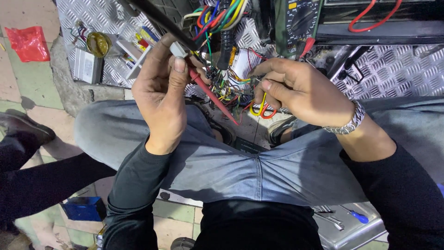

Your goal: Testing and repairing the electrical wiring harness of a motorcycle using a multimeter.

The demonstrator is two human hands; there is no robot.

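My left hand [162, 99] has thumb and fingers pinched together on a small white connector [178, 49], with a red probe [210, 95] slanting down from under the thumb toward my lap. My right hand [298, 90] has its fingertips closed on thin wires in the multicoloured wire bundle [222, 18], a yellow wire loop [261, 107] hanging just below the knuckles. Between the two hands I see only a narrow gap crowded with wiring. Beyond them, a multimeter [300, 21] stands against the diamond-plate floor [393, 69], and a round yellow tin [98, 44] sits well left. My grey trouser knees [222, 162] border the space below, leaving little room.
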